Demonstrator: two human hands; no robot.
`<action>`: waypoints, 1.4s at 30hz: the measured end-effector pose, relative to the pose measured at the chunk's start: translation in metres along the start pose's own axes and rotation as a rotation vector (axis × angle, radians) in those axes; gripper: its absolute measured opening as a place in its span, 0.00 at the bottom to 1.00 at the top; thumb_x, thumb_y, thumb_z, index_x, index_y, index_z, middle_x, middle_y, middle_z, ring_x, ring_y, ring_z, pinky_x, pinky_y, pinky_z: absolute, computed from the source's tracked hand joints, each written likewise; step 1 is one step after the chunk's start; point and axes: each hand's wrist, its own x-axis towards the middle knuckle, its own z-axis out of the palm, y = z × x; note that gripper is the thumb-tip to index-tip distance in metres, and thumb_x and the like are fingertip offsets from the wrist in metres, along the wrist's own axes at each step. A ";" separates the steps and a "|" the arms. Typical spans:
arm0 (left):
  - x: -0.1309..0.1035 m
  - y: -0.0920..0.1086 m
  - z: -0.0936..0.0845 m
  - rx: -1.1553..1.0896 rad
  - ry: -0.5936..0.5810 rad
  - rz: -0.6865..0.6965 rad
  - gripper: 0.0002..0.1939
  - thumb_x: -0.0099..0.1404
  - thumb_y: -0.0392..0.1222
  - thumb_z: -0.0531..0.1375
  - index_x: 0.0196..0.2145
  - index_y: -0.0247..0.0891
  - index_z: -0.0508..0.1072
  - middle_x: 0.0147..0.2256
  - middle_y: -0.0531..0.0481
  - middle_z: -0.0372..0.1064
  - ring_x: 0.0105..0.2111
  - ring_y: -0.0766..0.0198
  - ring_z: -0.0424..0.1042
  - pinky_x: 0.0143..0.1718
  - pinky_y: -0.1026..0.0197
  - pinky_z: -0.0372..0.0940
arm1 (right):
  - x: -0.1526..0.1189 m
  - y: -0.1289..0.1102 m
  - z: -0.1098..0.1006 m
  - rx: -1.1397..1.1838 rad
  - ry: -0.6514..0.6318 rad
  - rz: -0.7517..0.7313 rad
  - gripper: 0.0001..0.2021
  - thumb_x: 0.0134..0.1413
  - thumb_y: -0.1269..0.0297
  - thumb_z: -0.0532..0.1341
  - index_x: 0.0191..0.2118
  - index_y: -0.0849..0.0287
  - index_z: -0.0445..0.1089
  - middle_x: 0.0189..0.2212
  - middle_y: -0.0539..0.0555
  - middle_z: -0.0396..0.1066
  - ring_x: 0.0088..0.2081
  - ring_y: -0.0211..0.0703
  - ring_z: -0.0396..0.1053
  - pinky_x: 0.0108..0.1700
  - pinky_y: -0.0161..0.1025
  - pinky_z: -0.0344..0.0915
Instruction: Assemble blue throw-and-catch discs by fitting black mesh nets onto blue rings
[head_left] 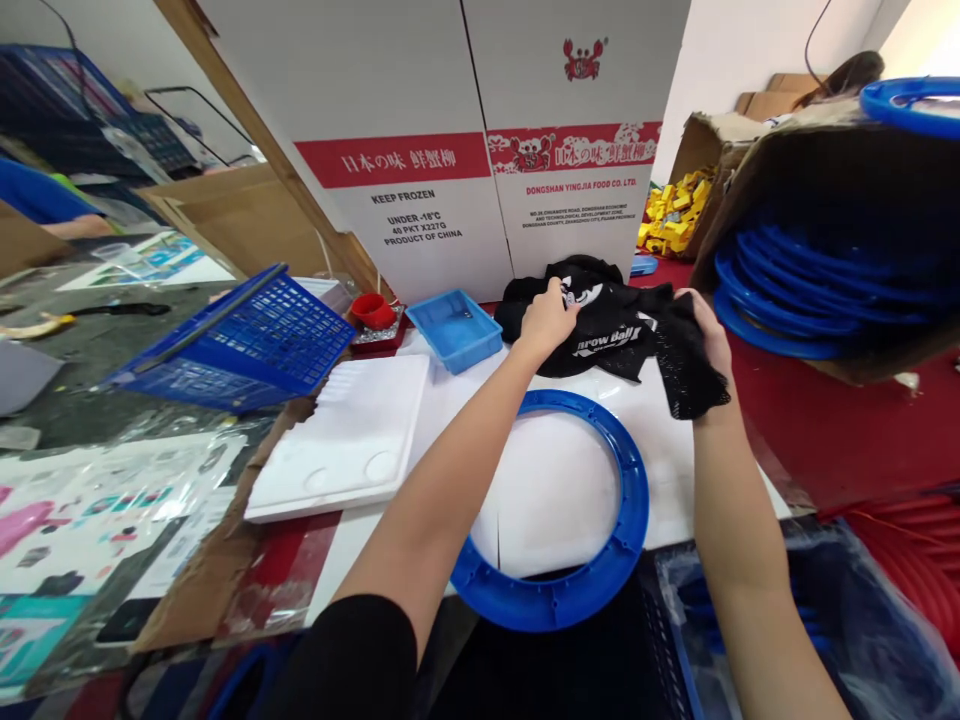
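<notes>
Black mesh fabric [615, 310] with white "Throw Ball" lettering lies bunched at the back of the white work surface, against a printed carton. My left hand [551, 318] is closed on the fabric near its white print, fingertips partly hidden. On the right, my right hand [706, 325] grips another part of the fabric and lifts it, so a flap hangs over the wrist. A blue plastic ring [634, 490] lies flat in front of me, below both hands and apart from them.
Left of the ring are a light-blue tray [457, 335], a red cup [373, 311], a white foam block [352, 430] and a tilted blue basket [247, 340]. Blue rings [795, 290] fill a carton at right. A lined crate [675, 610] stands below my right arm.
</notes>
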 end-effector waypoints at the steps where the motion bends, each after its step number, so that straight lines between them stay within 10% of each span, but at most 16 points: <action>1: -0.011 -0.005 -0.006 -0.044 0.034 0.002 0.36 0.74 0.48 0.64 0.74 0.38 0.58 0.67 0.28 0.67 0.66 0.35 0.69 0.65 0.37 0.63 | -0.004 -0.002 0.011 0.049 -0.042 0.035 0.22 0.51 0.41 0.73 0.40 0.51 0.70 0.31 0.46 0.72 0.30 0.39 0.71 0.33 0.36 0.70; 5: -0.091 -0.024 -0.011 -0.537 -0.128 0.258 0.35 0.76 0.58 0.60 0.73 0.41 0.62 0.73 0.37 0.59 0.74 0.41 0.58 0.72 0.41 0.56 | -0.023 -0.001 0.064 0.087 -0.180 0.195 0.25 0.42 0.44 0.79 0.39 0.53 0.72 0.31 0.47 0.75 0.29 0.40 0.71 0.31 0.36 0.69; 7: -0.132 -0.036 -0.006 -0.896 -0.279 0.180 0.33 0.80 0.65 0.51 0.71 0.43 0.65 0.69 0.40 0.67 0.70 0.45 0.65 0.69 0.45 0.63 | -0.035 0.003 0.090 -0.013 -0.172 0.191 0.22 0.49 0.43 0.75 0.37 0.53 0.70 0.26 0.47 0.72 0.27 0.41 0.68 0.30 0.37 0.66; 10: -0.166 -0.058 -0.001 -1.073 -0.271 0.007 0.36 0.69 0.62 0.69 0.66 0.41 0.69 0.60 0.41 0.75 0.61 0.47 0.74 0.62 0.49 0.69 | -0.051 0.009 0.119 -0.384 -0.118 0.059 0.17 0.59 0.47 0.68 0.33 0.53 0.68 0.21 0.45 0.65 0.26 0.40 0.63 0.30 0.38 0.59; 16: -0.167 -0.105 -0.024 -1.147 -0.529 -0.177 0.28 0.61 0.53 0.76 0.53 0.35 0.79 0.46 0.43 0.82 0.44 0.53 0.80 0.49 0.54 0.73 | -0.054 0.013 0.116 -0.874 -0.578 0.089 0.15 0.67 0.51 0.61 0.33 0.56 0.73 0.32 0.51 0.76 0.36 0.44 0.72 0.39 0.40 0.64; 21: -0.170 -0.122 -0.039 -0.914 -0.563 -0.169 0.26 0.71 0.64 0.65 0.47 0.35 0.82 0.44 0.43 0.83 0.43 0.53 0.80 0.47 0.53 0.73 | -0.046 0.012 0.091 -0.767 -1.048 0.562 0.27 0.60 0.44 0.68 0.59 0.52 0.69 0.30 0.49 0.76 0.26 0.45 0.72 0.30 0.39 0.67; 27: -0.176 -0.122 -0.032 -0.325 -0.178 0.375 0.27 0.70 0.54 0.70 0.61 0.42 0.75 0.64 0.37 0.71 0.64 0.44 0.71 0.65 0.40 0.69 | -0.039 0.001 0.068 -0.879 -0.900 0.671 0.35 0.56 0.45 0.73 0.63 0.53 0.65 0.31 0.52 0.78 0.28 0.47 0.76 0.31 0.42 0.74; 31: -0.177 -0.127 -0.029 -0.101 -0.274 0.801 0.13 0.73 0.43 0.67 0.54 0.42 0.80 0.69 0.39 0.67 0.72 0.41 0.63 0.73 0.33 0.57 | -0.037 0.002 0.057 -1.259 -0.806 0.517 0.37 0.55 0.47 0.73 0.66 0.54 0.64 0.48 0.59 0.80 0.41 0.54 0.80 0.42 0.45 0.75; 37: -0.186 -0.121 -0.019 -0.127 -0.545 0.807 0.25 0.73 0.41 0.66 0.66 0.43 0.74 0.71 0.39 0.66 0.74 0.43 0.60 0.75 0.39 0.58 | -0.051 0.017 0.077 -1.451 -0.961 0.439 0.33 0.51 0.56 0.76 0.61 0.56 0.69 0.48 0.63 0.80 0.41 0.59 0.79 0.37 0.45 0.71; 42: -0.196 -0.112 -0.008 -0.157 -0.665 0.782 0.31 0.72 0.47 0.68 0.70 0.44 0.71 0.74 0.39 0.59 0.77 0.45 0.54 0.78 0.42 0.49 | -0.055 0.042 0.089 -1.436 -0.995 0.065 0.19 0.61 0.70 0.66 0.58 0.58 0.73 0.50 0.66 0.77 0.48 0.60 0.77 0.47 0.46 0.70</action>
